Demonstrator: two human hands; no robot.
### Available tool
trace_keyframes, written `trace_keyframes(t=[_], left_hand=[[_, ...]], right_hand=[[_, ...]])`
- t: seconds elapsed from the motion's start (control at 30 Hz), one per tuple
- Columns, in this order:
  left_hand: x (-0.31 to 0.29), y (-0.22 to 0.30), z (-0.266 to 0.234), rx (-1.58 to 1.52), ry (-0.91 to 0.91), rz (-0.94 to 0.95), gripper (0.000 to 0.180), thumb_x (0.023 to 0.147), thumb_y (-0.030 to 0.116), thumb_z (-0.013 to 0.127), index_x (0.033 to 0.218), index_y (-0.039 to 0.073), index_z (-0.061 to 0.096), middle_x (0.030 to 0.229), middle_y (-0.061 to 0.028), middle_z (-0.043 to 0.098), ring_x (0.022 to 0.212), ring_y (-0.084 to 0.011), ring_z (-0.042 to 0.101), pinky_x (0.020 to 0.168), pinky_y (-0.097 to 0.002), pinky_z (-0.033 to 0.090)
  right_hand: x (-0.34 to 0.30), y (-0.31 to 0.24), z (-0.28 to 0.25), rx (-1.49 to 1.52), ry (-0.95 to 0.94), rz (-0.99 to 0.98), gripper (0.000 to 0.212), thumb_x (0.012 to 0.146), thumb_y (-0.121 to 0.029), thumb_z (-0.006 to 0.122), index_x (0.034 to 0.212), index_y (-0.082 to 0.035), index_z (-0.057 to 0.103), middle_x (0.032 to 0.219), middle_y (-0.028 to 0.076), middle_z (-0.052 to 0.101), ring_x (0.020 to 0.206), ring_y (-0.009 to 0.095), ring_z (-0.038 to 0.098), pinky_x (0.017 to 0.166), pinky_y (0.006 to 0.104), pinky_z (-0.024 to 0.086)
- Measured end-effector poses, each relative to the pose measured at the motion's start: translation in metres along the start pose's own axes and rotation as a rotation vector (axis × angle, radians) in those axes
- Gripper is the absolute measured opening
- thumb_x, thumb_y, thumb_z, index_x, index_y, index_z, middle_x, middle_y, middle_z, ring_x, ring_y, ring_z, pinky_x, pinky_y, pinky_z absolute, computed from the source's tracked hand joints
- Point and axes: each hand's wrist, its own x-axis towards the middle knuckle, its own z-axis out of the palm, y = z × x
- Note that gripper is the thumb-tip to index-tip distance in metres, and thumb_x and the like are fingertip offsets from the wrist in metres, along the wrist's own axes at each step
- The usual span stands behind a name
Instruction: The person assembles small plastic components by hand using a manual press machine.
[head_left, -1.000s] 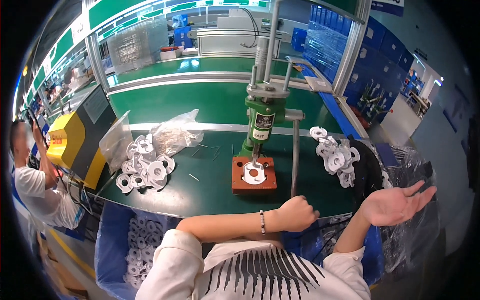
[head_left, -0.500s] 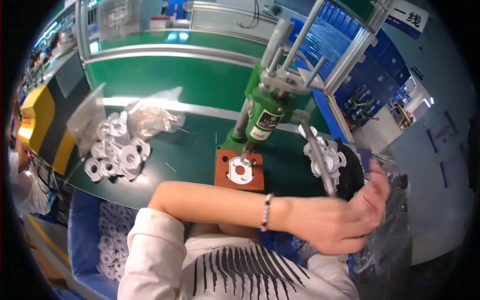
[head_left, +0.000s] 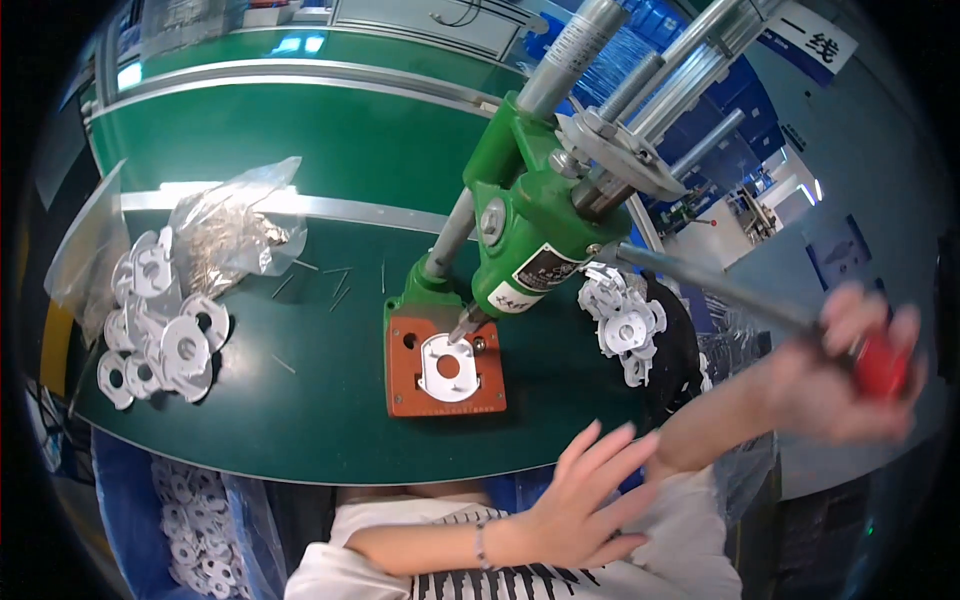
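Observation:
My right hand [head_left: 825, 385], blurred by motion, grips the press lever [head_left: 715, 290] near its red knob [head_left: 882, 366], out at the right. My left hand [head_left: 580, 505] lies in front of my body near the table's front edge, fingers spread, holding nothing. The green hand press [head_left: 535, 215] stands at the table's middle. Under its ram sits a reddish-brown fixture block [head_left: 401, 390], with a white plastic ring part [head_left: 447, 388] lying flat in it. The ram tip [head_left: 465, 325] is close to the ring part; whether they touch I cannot tell.
A pile of white ring parts [head_left: 185, 345] lies at the left beside a clear bag of small metal pins [head_left: 235, 230]. Several loose pins [head_left: 340, 298] are scattered on the green table [head_left: 300, 430]. More white parts [head_left: 627, 325] lie right. A blue bin [head_left: 120, 500] of parts stands below left.
My right hand has come out from behind the left and now holds the lever, which has swung up and right. My left hand has moved down and left. The view has shifted.

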Motion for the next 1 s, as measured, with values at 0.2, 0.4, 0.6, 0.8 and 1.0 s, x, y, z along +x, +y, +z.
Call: trace_keyframes(t=[0.2,0.4,0.6,0.8,1.0], left_hand=[[-0.054,-0.004,-0.047,0.122,-0.047,-0.144,0.045,0.074,0.005,0.057,0.117,0.001,0.043,0.115,-0.0235,0.05,0.1,-0.035,0.053,0.087,-0.0432,0.044],[-0.092,0.002,-0.084,0.336,-0.099,-0.326,0.052,0.074,-0.007,0.051,0.124,-0.002,0.037,0.118,-0.028,0.046,0.107,-0.0345,0.049,0.09,-0.0412,0.042],[-0.113,0.004,-0.116,0.672,-0.182,-0.246,0.042,0.072,-0.01,0.05,0.113,-0.003,0.045,0.11,-0.0241,0.052,0.102,-0.035,0.051,0.085,-0.0418,0.042],[-0.118,-0.015,-0.117,0.945,-0.175,-0.324,0.036,0.075,-0.007,0.048,0.11,-0.003,0.048,0.109,-0.023,0.053,0.101,-0.037,0.052,0.088,-0.0464,0.039],[-0.12,-0.023,-0.111,0.977,-0.137,-0.274,0.039,0.069,-0.011,0.056,0.106,-0.002,0.049,0.111,-0.0221,0.053,0.104,-0.0357,0.052,0.092,-0.0449,0.042]], right_hand=[[0.08,0.136,0.015,-0.325,0.17,0.51,0.017,0.087,-0.016,0.052,0.083,-0.002,0.061,0.073,0.006,0.059,0.055,0.013,0.057,0.048,0.0273,0.048],[0.017,0.237,0.015,0.081,0.047,0.916,0.028,0.09,-0.019,0.049,0.113,-0.004,0.05,0.086,0.007,0.057,0.077,0.02,0.062,0.076,0.0335,0.049],[-0.119,0.299,0.014,0.426,0.19,1.438,0.026,0.081,-0.013,0.049,0.105,-0.004,0.045,0.092,0.01,0.047,0.075,0.025,0.061,0.06,0.0359,0.052],[-0.185,0.246,0.04,0.472,0.681,1.682,0.016,0.077,-0.021,0.058,0.083,-0.008,0.049,0.078,0.005,0.046,0.07,0.017,0.05,0.06,0.0349,0.039],[-0.256,0.238,0.055,0.661,0.878,1.393,0.018,0.078,-0.028,0.058,0.084,-0.013,0.051,0.081,0.001,0.049,0.077,0.014,0.044,0.07,0.0368,0.037]])
